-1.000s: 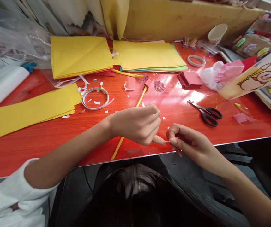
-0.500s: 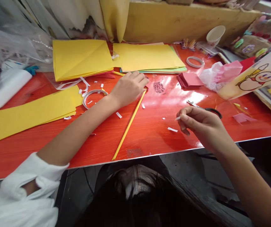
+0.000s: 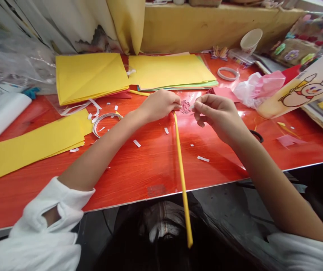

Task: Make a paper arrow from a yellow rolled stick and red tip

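Note:
My left hand (image 3: 161,105) is closed around the upper end of a thin yellow paper stick (image 3: 182,169), which hangs toward me past the table edge. Something small and dark red shows at its fingertips, partly hidden. Close by on the right, my right hand (image 3: 218,114) pinches a small white strip (image 3: 191,107) between thumb and finger. The two hands are apart. A dark red speckled patch (image 3: 185,106) lies on the tabletop between them. Under my right wrist, a black scissor handle (image 3: 257,136) sticks out; the rest is hidden.
Stacks of yellow paper (image 3: 90,77) and mixed coloured paper (image 3: 172,71) lie at the back. Cut yellow strips (image 3: 34,143) and a tape roll (image 3: 95,126) are at left. A second ring (image 3: 228,73), a paper cup (image 3: 251,40) and a cartoon-printed drink cup (image 3: 302,88) stand right. White scraps (image 3: 203,159) are scattered.
My left hand has drawn the yellow stick toward me and to the right, so its lower end overhangs the table. My right hand has moved up and left, close to the left one.

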`<state>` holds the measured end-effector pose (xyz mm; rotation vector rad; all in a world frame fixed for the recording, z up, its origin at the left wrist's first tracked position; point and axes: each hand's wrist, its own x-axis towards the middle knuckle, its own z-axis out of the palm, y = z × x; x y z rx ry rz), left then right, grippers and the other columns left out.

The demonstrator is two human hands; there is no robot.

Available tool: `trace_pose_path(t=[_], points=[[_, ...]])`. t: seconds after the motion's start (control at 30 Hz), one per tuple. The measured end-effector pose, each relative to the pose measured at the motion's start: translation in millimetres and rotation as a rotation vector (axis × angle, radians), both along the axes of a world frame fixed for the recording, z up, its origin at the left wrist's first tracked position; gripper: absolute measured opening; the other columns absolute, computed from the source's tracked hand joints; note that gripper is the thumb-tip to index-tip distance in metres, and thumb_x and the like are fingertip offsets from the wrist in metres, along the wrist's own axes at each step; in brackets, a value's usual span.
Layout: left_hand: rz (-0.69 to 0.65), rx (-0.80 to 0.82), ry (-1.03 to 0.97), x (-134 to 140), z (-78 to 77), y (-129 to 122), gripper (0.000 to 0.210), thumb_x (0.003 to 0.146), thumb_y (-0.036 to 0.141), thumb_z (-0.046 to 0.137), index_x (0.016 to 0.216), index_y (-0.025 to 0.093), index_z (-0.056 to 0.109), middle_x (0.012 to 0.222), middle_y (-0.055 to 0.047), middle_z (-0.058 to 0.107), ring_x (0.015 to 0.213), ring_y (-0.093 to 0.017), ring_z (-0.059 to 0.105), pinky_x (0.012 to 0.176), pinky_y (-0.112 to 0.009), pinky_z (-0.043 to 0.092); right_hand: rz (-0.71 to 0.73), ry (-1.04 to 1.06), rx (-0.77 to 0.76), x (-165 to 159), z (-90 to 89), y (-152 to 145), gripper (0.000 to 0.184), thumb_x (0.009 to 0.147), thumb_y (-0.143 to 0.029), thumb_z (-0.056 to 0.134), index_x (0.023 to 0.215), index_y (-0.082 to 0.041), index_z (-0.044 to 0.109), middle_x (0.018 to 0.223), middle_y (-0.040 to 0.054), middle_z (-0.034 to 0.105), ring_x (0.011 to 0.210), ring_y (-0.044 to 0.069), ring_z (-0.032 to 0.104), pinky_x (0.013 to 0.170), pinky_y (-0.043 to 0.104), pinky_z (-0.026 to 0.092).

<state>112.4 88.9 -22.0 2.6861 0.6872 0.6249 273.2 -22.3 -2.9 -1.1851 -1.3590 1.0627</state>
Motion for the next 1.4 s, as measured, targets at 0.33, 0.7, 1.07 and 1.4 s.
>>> trace_pose_path(t=[0.33,0.7,1.07,1.4], points=[[0.068,-0.302,-0.143,0,32.3,-33,0.015,0.082,0.015,0.052,0.076,0.011,0.065,0.064,-0.002,0.062,0.053,-0.009,0.057,0.057,-0.024,0.044,0.016,-0.064,0.129,0,-7.3,8,0.024,0.079,-0.042,0.061,0.074,-0.020,0.053,0.065,-0.0015,0.049,0.057,0.008,0.047,0.047,0.021,0.041],[0.139,-0.393,-0.394,-4,25.2,-45,0.022,0.083,0.010,0.045,0.088,0.016,0.065,0.088,-0.003,0.063,0.065,-0.006,0.062,0.064,-0.019,0.051,-0.067,0.106,0.178,6,-5.0,4,0.023,0.080,-0.043,0.059,0.077,-0.022,0.050,0.081,0.0001,0.055,0.059,0.007,0.050,0.047,0.021,0.041],[0.360,-0.965,-0.686,-5,3.0,-38,0.010,0.072,0.005,0.059,0.079,0.012,0.056,0.081,-0.005,0.063,0.066,-0.009,0.061,0.071,-0.029,0.056,-0.077,0.109,0.030,10,-3.6,4,0.021,0.079,-0.038,0.059,0.074,-0.021,0.049,0.076,0.0002,0.056,0.056,0.007,0.049,0.048,0.021,0.041],[0.058,-1.031,-0.356,-5,0.3,-50,0.035,0.073,0.004,0.056,0.106,0.015,0.060,0.110,-0.011,0.063,0.094,-0.018,0.063,0.078,-0.031,0.053,0.081,0.081,-0.063,5,-15.8,7,0.018,0.079,-0.031,0.062,0.072,-0.017,0.052,0.079,0.0034,0.062,0.076,0.012,0.062,0.071,0.028,0.052]])
